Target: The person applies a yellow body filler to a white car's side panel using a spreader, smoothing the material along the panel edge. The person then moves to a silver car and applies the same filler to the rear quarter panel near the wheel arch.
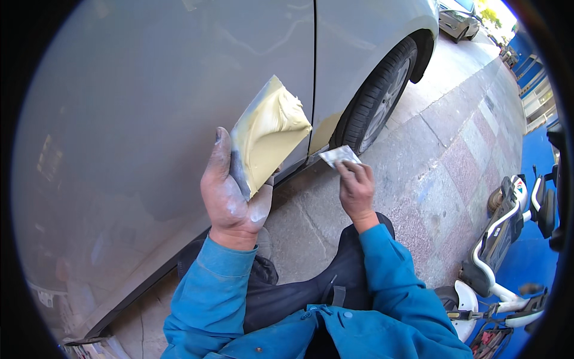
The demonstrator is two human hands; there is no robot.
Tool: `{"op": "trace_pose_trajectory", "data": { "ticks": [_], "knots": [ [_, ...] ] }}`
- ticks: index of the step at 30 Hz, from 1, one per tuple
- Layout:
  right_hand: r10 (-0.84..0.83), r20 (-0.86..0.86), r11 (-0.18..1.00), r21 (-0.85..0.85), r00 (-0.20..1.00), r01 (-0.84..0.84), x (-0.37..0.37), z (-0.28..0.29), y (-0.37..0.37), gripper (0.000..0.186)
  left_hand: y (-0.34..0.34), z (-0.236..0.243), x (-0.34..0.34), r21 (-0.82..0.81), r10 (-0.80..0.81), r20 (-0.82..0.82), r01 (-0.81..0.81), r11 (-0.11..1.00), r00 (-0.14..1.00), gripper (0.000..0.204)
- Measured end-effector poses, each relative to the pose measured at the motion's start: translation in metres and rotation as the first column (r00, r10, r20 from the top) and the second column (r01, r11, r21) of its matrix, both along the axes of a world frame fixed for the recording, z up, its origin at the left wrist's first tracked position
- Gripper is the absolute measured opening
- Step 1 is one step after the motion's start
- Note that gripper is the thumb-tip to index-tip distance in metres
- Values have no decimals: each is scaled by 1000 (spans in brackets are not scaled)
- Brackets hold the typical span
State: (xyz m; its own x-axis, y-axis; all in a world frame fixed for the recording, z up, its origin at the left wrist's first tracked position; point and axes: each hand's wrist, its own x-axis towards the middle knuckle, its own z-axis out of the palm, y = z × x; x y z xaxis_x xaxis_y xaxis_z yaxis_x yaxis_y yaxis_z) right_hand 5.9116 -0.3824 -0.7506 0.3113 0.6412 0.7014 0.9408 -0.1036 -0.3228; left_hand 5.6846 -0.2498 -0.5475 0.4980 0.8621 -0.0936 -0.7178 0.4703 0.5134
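My left hand (226, 194), dusty and smeared with pale residue, holds up a flat board whose face is thickly coated with cream-yellow body filler (270, 134). The thumb stands along the board's left edge, and the other fingers are mostly hidden behind it. Lower and to the right, my right hand (357, 188) pinches a small flat spreader (339, 157), greyish white and streaked. The two hands are apart. Beyond them rises the grey side of a car (149, 107), and a yellowish filler patch (326, 131) shows on its lower panel just ahead of the door seam.
The car's front wheel (382, 90) stands close beyond my right hand. Paving (442, 167) stretches off to the right. A white-framed scooter (496, 245) is parked at the right, beside a blue wall (532, 233). Another car (459, 21) stands far off.
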Motion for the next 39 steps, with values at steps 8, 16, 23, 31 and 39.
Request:
{"op": "trace_pose_trajectory", "data": {
  "ticks": [8,16,23,31,39],
  "knots": [
    [216,-975,943,193,-58,273,-25,10,6,24,-1,0,1,33,-38,-13,38,999,999,46],
    [228,-970,892,171,-89,419,-6,-3,51,22,-4,-2,3,24,-53,4,53,998,999,46],
    [112,-988,937,69,-108,342,20,-13,62,28,-3,-1,2,24,-28,-19,29,999,999,47],
    [136,-973,925,56,-188,376,9,23,75,30,-1,-4,-2,43,-43,11,42,998,999,47],
    [191,-964,922,111,-187,371,13,40,82,26,1,-5,2,3,-58,34,58,998,998,47]
  ]
}}
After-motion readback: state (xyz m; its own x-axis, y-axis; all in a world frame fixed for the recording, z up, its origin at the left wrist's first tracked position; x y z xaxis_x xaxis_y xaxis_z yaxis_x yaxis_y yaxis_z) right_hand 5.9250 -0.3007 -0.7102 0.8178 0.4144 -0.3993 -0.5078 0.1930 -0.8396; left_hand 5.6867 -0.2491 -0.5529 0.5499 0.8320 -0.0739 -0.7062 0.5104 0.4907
